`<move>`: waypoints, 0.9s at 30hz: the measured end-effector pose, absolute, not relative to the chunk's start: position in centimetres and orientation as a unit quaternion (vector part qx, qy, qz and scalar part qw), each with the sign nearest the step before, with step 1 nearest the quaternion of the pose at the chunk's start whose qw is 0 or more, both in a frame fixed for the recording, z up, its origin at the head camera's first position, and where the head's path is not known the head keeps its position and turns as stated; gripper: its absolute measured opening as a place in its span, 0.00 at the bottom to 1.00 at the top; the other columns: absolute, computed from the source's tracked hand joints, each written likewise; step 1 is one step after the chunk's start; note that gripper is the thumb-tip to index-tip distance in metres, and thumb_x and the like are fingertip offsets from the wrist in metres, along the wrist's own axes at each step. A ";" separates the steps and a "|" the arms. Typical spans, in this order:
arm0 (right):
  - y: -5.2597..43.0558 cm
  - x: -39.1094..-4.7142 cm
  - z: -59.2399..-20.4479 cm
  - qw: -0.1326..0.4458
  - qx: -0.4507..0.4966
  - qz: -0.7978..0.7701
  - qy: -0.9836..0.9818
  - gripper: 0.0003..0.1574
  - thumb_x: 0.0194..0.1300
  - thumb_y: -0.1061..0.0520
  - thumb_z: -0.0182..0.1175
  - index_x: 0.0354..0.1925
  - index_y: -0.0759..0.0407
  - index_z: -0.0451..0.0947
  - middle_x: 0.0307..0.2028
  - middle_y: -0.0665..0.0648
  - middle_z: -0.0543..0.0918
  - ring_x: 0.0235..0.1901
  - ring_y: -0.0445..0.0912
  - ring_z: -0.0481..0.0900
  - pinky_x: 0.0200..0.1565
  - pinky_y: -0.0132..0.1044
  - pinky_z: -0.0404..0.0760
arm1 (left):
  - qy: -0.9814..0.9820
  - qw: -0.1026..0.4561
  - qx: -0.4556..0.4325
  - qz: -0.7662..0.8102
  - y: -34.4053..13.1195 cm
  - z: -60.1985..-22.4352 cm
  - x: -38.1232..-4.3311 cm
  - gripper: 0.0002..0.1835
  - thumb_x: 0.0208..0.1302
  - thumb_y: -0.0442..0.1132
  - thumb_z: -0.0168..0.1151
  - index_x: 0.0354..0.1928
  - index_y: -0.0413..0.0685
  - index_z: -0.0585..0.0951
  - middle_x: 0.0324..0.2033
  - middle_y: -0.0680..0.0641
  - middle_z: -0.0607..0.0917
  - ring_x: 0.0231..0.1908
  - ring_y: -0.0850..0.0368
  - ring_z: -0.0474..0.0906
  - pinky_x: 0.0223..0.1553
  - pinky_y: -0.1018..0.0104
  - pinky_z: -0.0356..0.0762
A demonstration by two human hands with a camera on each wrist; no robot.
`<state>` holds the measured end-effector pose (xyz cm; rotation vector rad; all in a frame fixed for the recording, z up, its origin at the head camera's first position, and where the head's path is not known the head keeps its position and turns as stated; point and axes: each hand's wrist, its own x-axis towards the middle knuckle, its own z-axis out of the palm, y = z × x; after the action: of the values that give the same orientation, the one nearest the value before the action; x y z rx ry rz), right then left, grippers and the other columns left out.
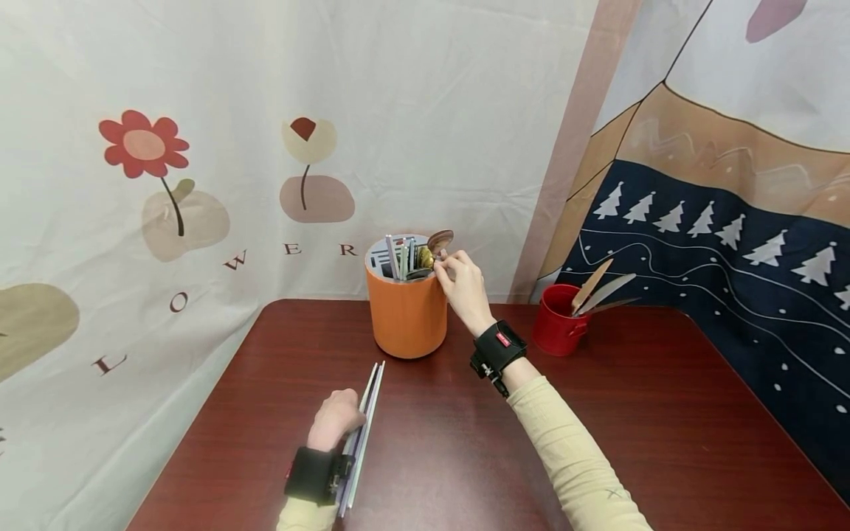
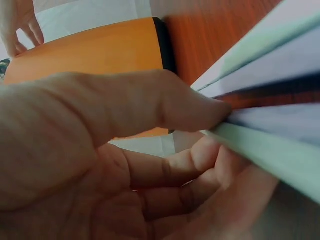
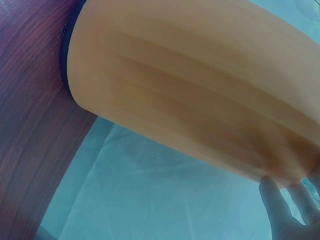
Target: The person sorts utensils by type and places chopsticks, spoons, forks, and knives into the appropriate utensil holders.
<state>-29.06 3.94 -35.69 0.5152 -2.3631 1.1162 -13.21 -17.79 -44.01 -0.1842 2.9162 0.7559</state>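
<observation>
My left hand (image 1: 337, 417) grips several long, thin pale green and lavender chopsticks (image 1: 361, 442) low over the table. Thumb and fingers pinch them in the left wrist view, where they fan out to the right. Farther back stands an orange utensil holder (image 1: 407, 321), upright, with several pale sticks (image 1: 403, 258) and a gold-coloured piece (image 1: 425, 257) in its top. At its right rim, my right hand (image 1: 465, 284) pinches a brownish spoon (image 1: 440, 240) just below the bowl, which points up. The spoon's handle is hidden by the fingers and holder. The right wrist view shows fingertips (image 3: 268, 186) against the holder's rim end.
A small red bucket (image 1: 558, 324) stands to the right of the holder, with knives (image 1: 604, 291) leaning out to the right. The dark red-brown table (image 1: 465, 457) meets a printed cloth (image 1: 432, 110) behind it and a dark tree-patterned cloth (image 1: 730, 273) at right.
</observation>
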 end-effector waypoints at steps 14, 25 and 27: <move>3.9 -29.1 -35.7 0.239 0.190 0.409 -0.860 0.15 0.70 0.52 0.53 0.38 0.60 0.82 0.40 0.57 0.77 0.40 0.51 0.79 0.43 0.41 0.81 | 0.960 -0.039 -0.042 0.274 -18.5 -42.3 -13.3 0.09 0.52 0.27 0.53 0.17 0.42 0.72 0.14 0.49 0.69 0.17 0.56 0.65 0.18 0.66 0.63; 3.9 -29.0 -35.7 0.238 0.190 0.410 -0.860 0.15 0.70 0.52 0.53 0.38 0.61 0.82 0.40 0.57 0.77 0.40 0.51 0.80 0.44 0.41 0.82 | 0.950 -0.140 -0.022 0.280 -17.8 -39.5 -12.6 0.04 0.61 0.29 0.58 0.36 0.33 0.78 0.23 0.42 0.83 0.19 0.56 0.74 0.20 0.64 0.70; 3.9 -29.0 -35.6 0.239 0.191 0.410 -0.859 0.15 0.70 0.53 0.53 0.38 0.61 0.82 0.40 0.57 0.77 0.40 0.50 0.80 0.44 0.41 0.82 | 0.946 -0.172 -0.008 0.274 -17.6 -39.0 -12.5 0.04 0.60 0.29 0.59 0.35 0.32 0.78 0.25 0.40 0.83 0.21 0.53 0.76 0.21 0.62 0.73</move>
<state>-28.97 3.91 -35.64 0.5223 -2.3537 1.1229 -12.50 -17.62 -39.01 -0.0267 3.3503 0.9691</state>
